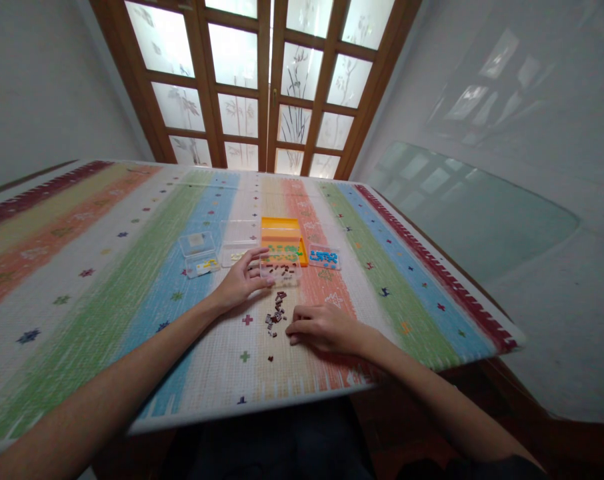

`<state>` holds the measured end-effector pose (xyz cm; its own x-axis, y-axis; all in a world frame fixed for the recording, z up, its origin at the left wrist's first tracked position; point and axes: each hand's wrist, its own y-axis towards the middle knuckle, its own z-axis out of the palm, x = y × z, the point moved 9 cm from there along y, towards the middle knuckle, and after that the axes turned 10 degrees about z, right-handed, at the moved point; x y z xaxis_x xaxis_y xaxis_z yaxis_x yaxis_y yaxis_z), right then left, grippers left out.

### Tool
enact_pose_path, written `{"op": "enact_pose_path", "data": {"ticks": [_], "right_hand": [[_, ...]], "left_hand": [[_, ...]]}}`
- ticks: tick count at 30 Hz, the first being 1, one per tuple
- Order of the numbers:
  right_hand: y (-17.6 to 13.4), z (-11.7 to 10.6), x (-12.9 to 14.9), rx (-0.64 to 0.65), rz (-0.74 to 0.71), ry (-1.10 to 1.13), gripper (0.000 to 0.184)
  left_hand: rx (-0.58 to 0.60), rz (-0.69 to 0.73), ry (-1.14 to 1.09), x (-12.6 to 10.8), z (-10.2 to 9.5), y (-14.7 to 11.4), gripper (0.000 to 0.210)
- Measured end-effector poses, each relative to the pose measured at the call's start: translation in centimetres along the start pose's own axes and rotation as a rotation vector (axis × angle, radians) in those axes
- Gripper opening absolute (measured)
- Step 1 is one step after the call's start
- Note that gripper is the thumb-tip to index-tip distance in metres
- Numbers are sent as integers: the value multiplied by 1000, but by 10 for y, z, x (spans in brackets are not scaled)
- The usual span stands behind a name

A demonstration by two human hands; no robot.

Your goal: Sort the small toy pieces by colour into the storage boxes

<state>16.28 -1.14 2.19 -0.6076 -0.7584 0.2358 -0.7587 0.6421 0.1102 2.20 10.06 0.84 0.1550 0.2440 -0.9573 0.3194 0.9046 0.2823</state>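
My left hand has its thumb and fingers around the left side of a small clear plastic box. Several small dark brown pieces lie inside that box. On the cloth just below it is a loose pile of similar brown pieces, with one stray piece nearer the table's front edge. My right hand rests on the cloth to the right of the pile, fingers curled and pressed together. What its fingertips hold, if anything, is hidden.
Behind the held box stands an open orange box with green pieces. A clear box of blue pieces is on its right. To the left are a clear box with pale pieces and an open one with yellow pieces. A striped cloth covers the table.
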Motion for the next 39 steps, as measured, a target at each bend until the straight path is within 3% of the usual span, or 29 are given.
{"op": "enact_pose_path", "data": {"ticks": [4,7,14,17,26,32,39], "right_hand": [[-3,-11,-7,-11,37,38,21],[-3,-16,5,-11,16,68,25],[7,4,51,-40,-63,13,30],[11,14,58,-14,-88,-35,21],[1,8,24,-55,-35,-36,19],[-3,-5,-12,-122,123,69,19],[4,-15,-24,-31,116,165,35]], "left_hand": [[2,-13,-9,0,1,0,69],[-1,-10,-13,0,1,0,70],[-6,-24,-40,-1,2,-1,70],[0,-18,-40,-2,3,-2,67],[2,0,-9,-3,2,0,64],[-1,-14,-38,-2,2,0,68],[-7,-13,-38,1,0,0,68]]}}
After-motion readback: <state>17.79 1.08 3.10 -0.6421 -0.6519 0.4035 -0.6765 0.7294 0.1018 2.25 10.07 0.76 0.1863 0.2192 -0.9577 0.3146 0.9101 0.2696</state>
